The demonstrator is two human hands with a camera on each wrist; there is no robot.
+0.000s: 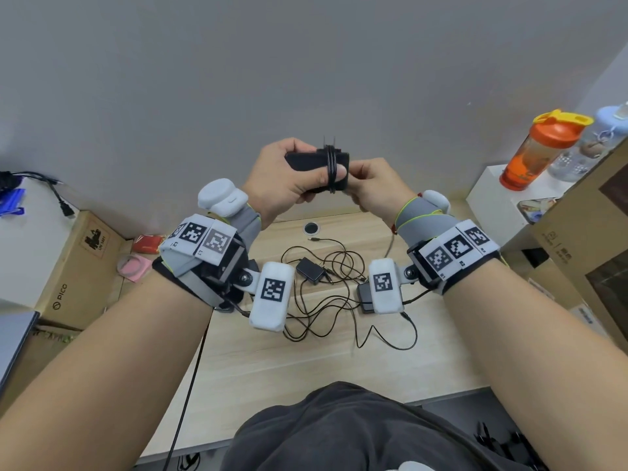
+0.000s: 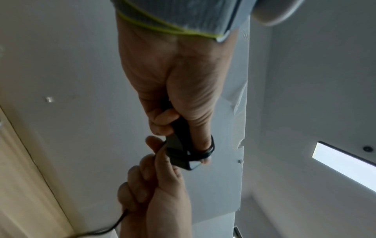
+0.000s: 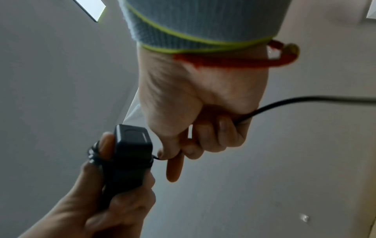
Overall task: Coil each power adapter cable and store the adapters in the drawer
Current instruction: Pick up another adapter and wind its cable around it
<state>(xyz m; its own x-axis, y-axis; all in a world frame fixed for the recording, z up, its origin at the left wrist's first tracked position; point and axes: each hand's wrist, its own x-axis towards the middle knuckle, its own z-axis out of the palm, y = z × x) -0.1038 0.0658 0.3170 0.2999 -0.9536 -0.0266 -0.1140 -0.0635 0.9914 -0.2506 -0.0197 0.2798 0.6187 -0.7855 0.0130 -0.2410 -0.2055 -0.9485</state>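
My left hand [image 1: 295, 180] grips a black power adapter [image 1: 307, 161] held up in front of the grey wall. Its thin black cable [image 1: 331, 169] is wound in several turns round the adapter body and over my left thumb. My right hand [image 1: 363, 183] sits right beside it and pinches the cable; in the right wrist view the cable [image 3: 284, 101] trails out of my curled right hand [image 3: 199, 125] beside the adapter [image 3: 130, 145]. Two more black adapters [image 1: 310, 270] [image 1: 363, 294] lie on the wooden table [image 1: 306, 362] in a tangle of loose cables. No drawer shows.
An orange bottle [image 1: 540, 151] and a pale blue bottle [image 1: 591, 141] stand on a white block at the right. Cardboard boxes stand at the left [image 1: 78, 266] and right [image 1: 584, 226]. A red packet [image 1: 147, 243] and pink roll [image 1: 134, 266] lie left of the table.
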